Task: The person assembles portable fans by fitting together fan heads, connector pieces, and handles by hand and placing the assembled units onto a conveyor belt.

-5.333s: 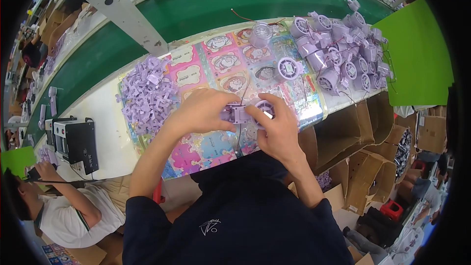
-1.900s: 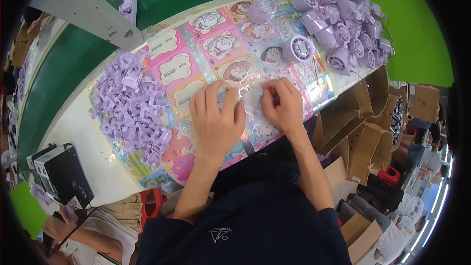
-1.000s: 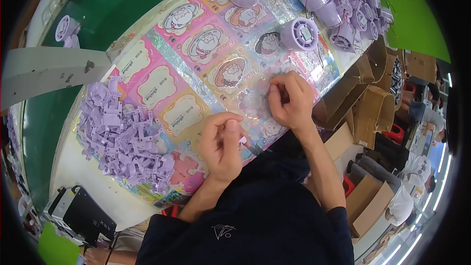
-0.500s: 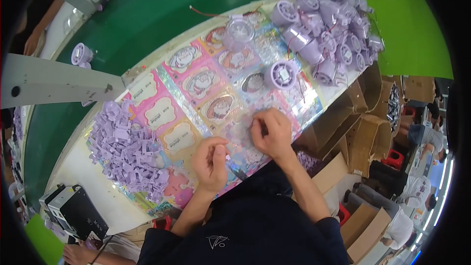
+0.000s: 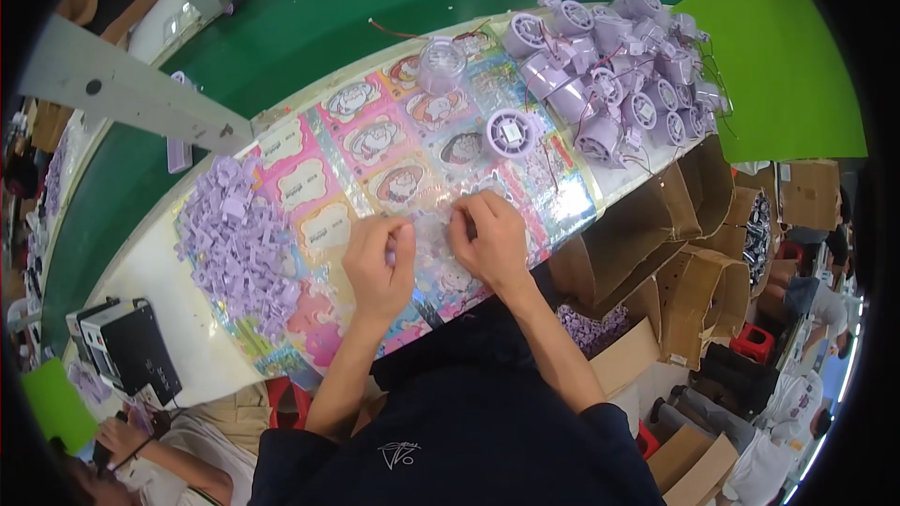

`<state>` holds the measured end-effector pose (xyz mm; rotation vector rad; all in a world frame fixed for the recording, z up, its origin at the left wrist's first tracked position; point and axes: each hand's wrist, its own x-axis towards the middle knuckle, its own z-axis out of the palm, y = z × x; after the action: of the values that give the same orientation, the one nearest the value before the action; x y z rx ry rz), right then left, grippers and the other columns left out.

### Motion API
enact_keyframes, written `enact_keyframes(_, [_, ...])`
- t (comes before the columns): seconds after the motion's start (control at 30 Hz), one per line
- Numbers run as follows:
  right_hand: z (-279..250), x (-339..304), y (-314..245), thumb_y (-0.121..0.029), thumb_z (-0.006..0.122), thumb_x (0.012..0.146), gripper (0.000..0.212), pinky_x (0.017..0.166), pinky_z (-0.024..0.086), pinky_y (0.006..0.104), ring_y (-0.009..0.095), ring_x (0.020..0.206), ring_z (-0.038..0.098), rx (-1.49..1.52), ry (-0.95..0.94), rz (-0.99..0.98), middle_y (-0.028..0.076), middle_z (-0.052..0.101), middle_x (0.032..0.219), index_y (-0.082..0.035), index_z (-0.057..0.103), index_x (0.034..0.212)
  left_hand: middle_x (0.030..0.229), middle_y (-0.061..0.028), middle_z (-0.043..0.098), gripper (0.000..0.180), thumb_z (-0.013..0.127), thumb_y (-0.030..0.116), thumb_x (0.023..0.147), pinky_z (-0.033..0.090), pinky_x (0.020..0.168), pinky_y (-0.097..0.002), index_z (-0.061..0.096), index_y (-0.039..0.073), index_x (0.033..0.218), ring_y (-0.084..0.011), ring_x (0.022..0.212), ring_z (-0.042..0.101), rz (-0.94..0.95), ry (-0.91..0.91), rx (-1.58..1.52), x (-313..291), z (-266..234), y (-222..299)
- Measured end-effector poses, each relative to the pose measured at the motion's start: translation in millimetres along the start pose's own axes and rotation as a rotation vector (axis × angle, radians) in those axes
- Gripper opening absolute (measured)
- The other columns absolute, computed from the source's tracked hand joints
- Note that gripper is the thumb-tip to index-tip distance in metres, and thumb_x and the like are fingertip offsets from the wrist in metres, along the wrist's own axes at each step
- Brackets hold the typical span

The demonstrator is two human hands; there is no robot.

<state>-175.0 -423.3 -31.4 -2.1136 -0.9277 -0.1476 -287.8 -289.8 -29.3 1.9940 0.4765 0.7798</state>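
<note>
Over a glossy printed sticker sheet [image 5: 378,141] my two hands are held close together, a small gap between them. My left hand [image 5: 380,267] has its fingers curled in; a speck of purple shows by the fingertips, too small to name. Thumb and fingers of my right hand [image 5: 489,239] are pressed together, and what they may hold is hidden. Beyond my right hand a round purple housing [image 5: 511,133] lies with its ribbed end and a white square showing. Farther off stands a translucent purple cup-shaped part [image 5: 442,66] with a red wire beside it.
A heap of small purple plastic brackets [image 5: 234,248] lies at the left, near a black box-shaped device [image 5: 131,351]. Purple cylindrical housings [image 5: 609,75] with wires are piled at the far right. Behind runs a green conveyor belt [image 5: 309,37]; cardboard boxes [image 5: 647,234] stand at the right.
The whole view has shifted a little. Both hands stay curled and close together over the sheet. On the belt, a purple cup-shaped part at the back shows more fully.
</note>
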Motion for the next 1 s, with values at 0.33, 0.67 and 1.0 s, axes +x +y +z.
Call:
enact_keyframes(0.33, [-1,-1,7,-0.004,0.069,0.077,0.01,0.067,0.05,0.0425,0.031,0.075,0.062,0.025,-0.004,-0.076,0.011,0.059,0.079,-0.005,0.063,0.085,0.089,-0.0066,0.064,0.006,0.07,0.005,0.089,0.046,0.066,-0.031,0.066,0.004,0.093,-0.0188,0.075,0.059,-0.114,0.155,-0.024,-6,5,-12])
enact_keyframes(0.67, [-3,-6,7,-0.002,0.071,0.075,0.013,0.065,0.048,0.0411,0.031,0.074,0.061,0.056,0.025,-0.181,0.009,0.06,0.077,-0.006,0.065,0.086,0.09,-0.0083,0.061,0.012,0.071,0.002,0.079,0.048,0.073,-0.0401,0.066,0.005,0.09,-0.0294,0.085,0.06,0.166,0.042,0.372,-2,10,1])
enact_keyframes(1.0, [-3,-8,6,-0.002,0.071,0.075,0.013,0.067,0.049,0.0408,0.03,0.075,0.062,0.031,0.031,-0.182,0.009,0.06,0.078,-0.006,0.065,0.086,0.089,-0.0078,0.061,0.011,0.071,0.003,0.079,0.048,0.074,-0.0392,0.067,0.006,0.089,-0.0283,0.084,0.061,0.128,0.023,0.292,-2,8,-2])
